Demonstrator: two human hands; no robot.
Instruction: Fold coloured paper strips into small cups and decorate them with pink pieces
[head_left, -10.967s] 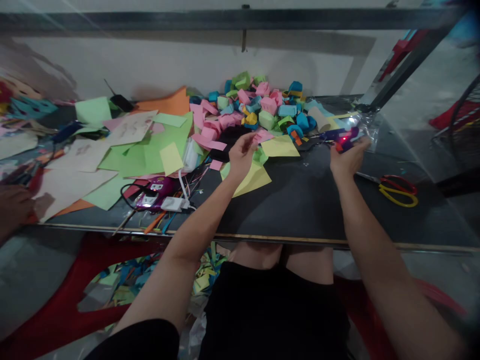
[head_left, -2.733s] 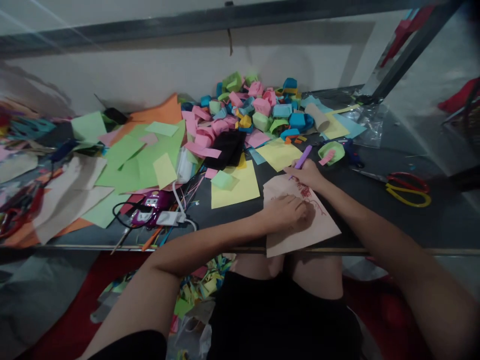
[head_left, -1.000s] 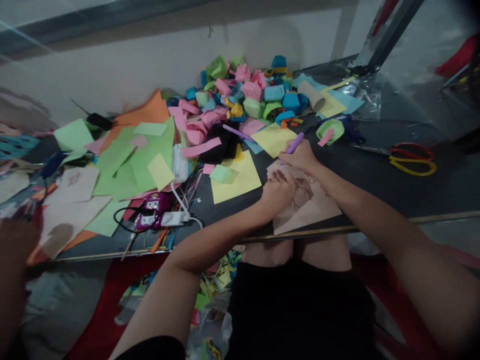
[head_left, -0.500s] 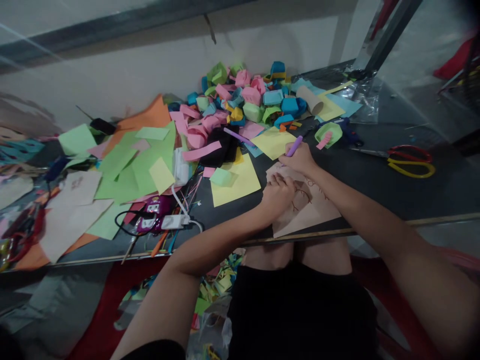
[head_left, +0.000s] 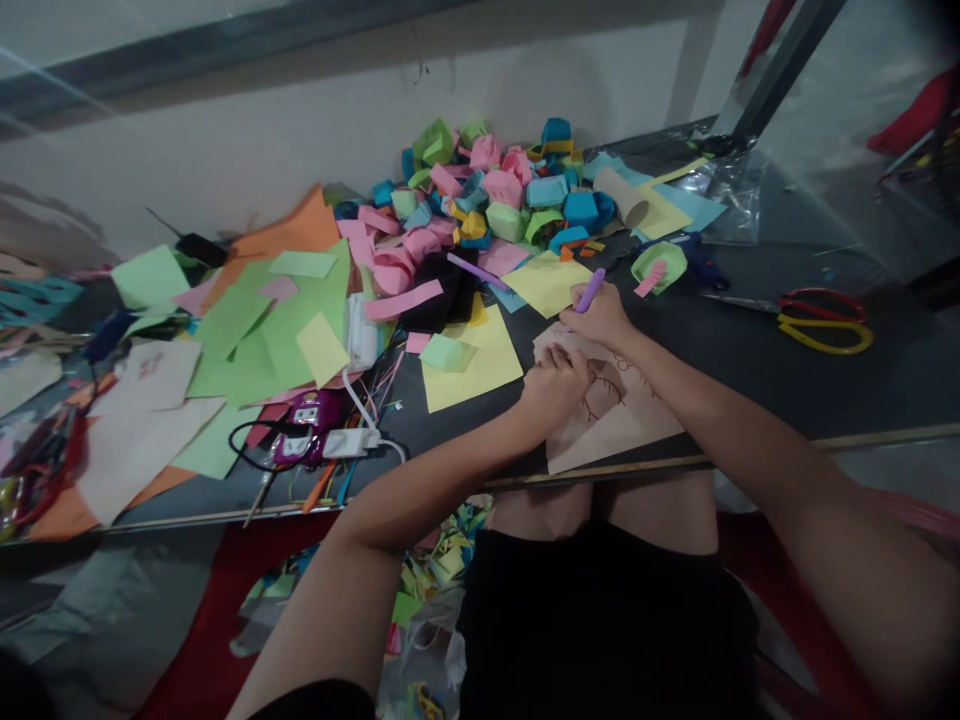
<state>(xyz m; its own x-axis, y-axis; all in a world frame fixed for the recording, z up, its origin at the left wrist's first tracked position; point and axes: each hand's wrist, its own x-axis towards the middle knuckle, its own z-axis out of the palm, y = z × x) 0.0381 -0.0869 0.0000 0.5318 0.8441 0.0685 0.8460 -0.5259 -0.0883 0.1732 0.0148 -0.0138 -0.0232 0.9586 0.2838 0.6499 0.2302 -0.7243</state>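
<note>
My right hand [head_left: 602, 318] is closed around a purple marker [head_left: 591, 290], its tip down near the top of a pale paper sheet [head_left: 630, 430]. Brown curling lines and small circles are drawn on that sheet. My left hand [head_left: 556, 383] rests on the left part of the same sheet, its fingers bent and close together; whether anything is under them is hidden. Left of my hands lies a yellow sheet [head_left: 487, 375] with a small green piece [head_left: 442, 352] on it. Beyond the right hand is another yellow sheet [head_left: 541, 282], beside a purple marker cap or pen [head_left: 476, 272].
Folded paper pieces [head_left: 504, 190] are heaped by the wall. Scissors [head_left: 825, 322] lie at the right, near a green paper cup shape [head_left: 660, 268]. Green sheets [head_left: 292, 330], a purple device [head_left: 307, 425] and a white plug [head_left: 349, 443] are at the left.
Both hands stay almost in place, with the marker still in my right hand. The view has shifted very slightly.
</note>
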